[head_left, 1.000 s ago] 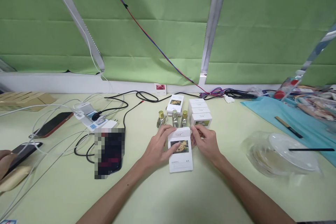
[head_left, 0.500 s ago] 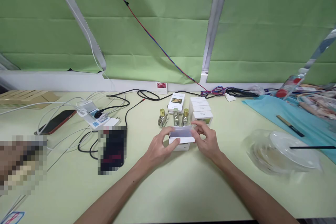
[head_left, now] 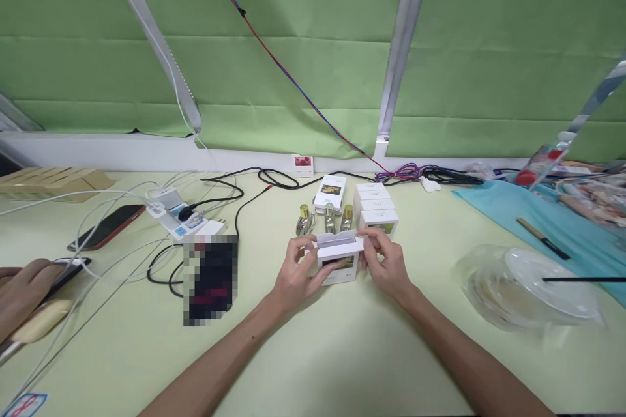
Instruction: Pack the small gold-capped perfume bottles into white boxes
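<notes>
A small white carton (head_left: pixel 347 272) with a printed picture on its front stands upright on the table, its top flaps raised. My left hand (head_left: pixel 297 273) grips its left side, thumb across the front and fingers at the side flap. On the opposite side, my right hand (head_left: pixel 387 264) pinches the right flap between thumb and finger. Just behind the carton are three small glass bottles: one with a gold cap (head_left: pixel 304 221), a paler-capped one (head_left: pixel 329 218), and another gold-capped one (head_left: pixel 347 219). The carton's inside is mostly hidden.
Flat white cartons (head_left: pixel 330 194) lie behind the bottles, beside a row of upright cartons (head_left: pixel 376 215). At left are a power strip (head_left: pixel 183 221), cables, a phone (head_left: pixel 107 228) and another person's hand (head_left: pixel 24 293). A bagged lidded container (head_left: pixel 538 287) and knife (head_left: pixel 542 239) are at right.
The carton's front has come upright into view, showing its picture. My left thumb has moved from the top flap down onto the front, and my right hand now pinches the side flap.
</notes>
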The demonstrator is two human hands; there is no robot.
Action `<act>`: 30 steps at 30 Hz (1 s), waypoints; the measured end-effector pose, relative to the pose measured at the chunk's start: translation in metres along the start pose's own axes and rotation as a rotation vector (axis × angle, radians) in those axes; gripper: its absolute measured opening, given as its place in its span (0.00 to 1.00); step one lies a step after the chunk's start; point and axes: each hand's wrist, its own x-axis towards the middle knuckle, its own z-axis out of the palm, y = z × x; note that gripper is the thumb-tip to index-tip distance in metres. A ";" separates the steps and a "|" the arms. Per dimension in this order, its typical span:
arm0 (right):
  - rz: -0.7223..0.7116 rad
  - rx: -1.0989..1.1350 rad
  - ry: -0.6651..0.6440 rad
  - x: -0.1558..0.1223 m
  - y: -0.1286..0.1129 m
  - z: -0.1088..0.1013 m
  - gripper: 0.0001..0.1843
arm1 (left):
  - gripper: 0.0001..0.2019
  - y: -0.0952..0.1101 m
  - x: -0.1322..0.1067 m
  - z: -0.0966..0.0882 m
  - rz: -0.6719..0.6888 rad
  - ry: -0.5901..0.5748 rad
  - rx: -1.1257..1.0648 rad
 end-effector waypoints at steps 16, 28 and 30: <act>-0.007 -0.041 0.009 -0.002 0.005 -0.001 0.08 | 0.11 0.006 0.000 0.003 0.026 0.044 -0.030; -0.058 -0.087 -0.009 -0.001 0.003 -0.002 0.10 | 0.07 0.012 0.009 -0.004 -0.128 -0.026 -0.136; -0.066 -0.115 -0.006 -0.001 0.004 -0.001 0.11 | 0.06 0.008 0.013 -0.007 -0.191 -0.062 -0.172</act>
